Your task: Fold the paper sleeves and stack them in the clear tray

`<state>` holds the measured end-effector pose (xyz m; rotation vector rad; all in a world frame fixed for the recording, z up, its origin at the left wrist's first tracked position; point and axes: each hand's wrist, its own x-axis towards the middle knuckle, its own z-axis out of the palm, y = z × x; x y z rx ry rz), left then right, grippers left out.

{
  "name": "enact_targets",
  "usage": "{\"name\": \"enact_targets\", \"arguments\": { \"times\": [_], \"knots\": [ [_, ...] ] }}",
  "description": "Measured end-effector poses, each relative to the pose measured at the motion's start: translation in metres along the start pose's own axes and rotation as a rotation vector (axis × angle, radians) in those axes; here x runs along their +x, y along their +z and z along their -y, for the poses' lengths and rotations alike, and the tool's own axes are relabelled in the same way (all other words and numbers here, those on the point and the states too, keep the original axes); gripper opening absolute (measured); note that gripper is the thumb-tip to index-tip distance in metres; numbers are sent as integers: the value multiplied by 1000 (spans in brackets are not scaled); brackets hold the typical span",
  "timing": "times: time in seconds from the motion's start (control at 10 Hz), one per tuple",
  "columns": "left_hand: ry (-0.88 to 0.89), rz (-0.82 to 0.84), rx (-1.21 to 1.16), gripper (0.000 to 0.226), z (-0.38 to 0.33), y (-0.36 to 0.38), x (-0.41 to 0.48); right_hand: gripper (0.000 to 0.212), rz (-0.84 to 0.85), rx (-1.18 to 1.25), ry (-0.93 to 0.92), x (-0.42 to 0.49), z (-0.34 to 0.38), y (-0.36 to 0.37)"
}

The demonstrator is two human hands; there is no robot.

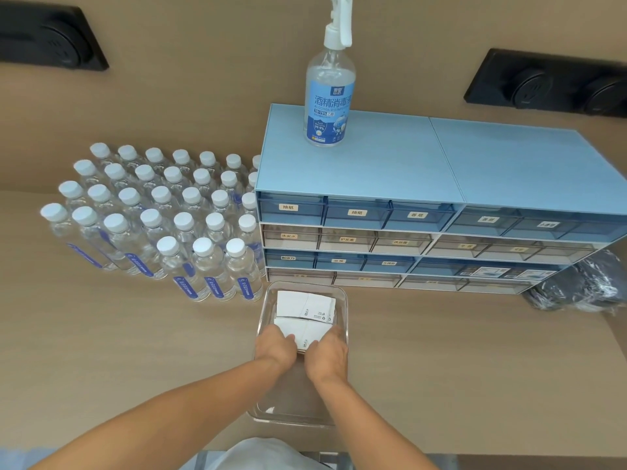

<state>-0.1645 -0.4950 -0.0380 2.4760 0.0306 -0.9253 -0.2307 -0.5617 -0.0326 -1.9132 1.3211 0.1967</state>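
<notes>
Both hands reach into the clear tray (345, 308) on the bench (101, 368). The left hand (275, 347) and right hand (327, 354) each grip a near corner of a folded paper sleeve (305, 329), pressing it down in the tray's middle. A second folded sleeve (302, 305) lies just beyond it, at the tray's far end. Farther left stand capped water bottles (152, 215); farther right, a blue drawer cabinet (407, 184) carries a spray bottle (329, 96).

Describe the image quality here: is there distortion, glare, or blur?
Head view: wide-angle lens bends the blue drawer cabinet and tilts the water bottles outward; light is soft and even, with mild reflections on the clear tray; drawer labels far right look blurred.
</notes>
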Motion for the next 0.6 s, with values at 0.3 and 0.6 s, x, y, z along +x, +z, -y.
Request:
{"name": "enact_targets", "arguments": {
  "times": [0.3, 0.6],
  "knots": [
    [76, 32, 191, 41, -5, -11, -21, 39, 70, -89, -112, -2, 2, -18],
    [306, 19, 425, 35, -12, -67, -67, 39, 238, -377, -270, -41, 22, -62]
  ]
}}
